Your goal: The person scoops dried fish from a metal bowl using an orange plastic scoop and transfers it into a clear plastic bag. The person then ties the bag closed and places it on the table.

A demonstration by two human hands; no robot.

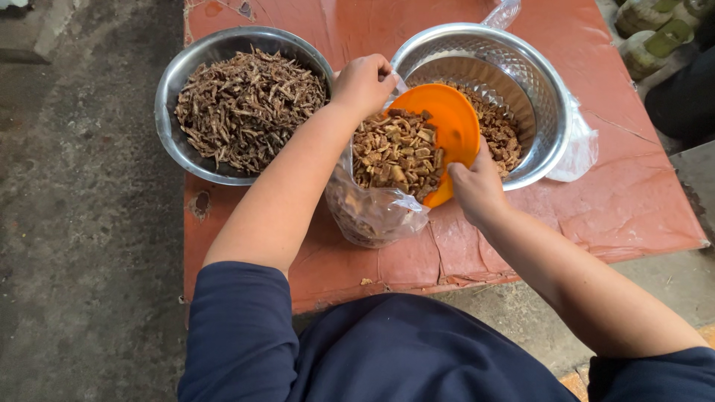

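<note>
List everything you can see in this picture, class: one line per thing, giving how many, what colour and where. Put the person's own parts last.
Table: one, worn red top, centre of view.
Steel bowl of dark dried sticks: one, silver, back left on the table.
Steel bowl of tan dried pieces: one, silver, back right on the table.
Clear plastic bag: one, part-filled with tan pieces, between the bowls at the front.
Orange scoop: one, loaded with tan pieces, tipped over the bag.
Empty plastic bag: one, clear, beside the right bowl.
Floor: grey concrete, left.
Left hand: holds the bag's mouth open.
Right hand: grips the scoop.
Sleeves: dark blue, bottom.
</note>
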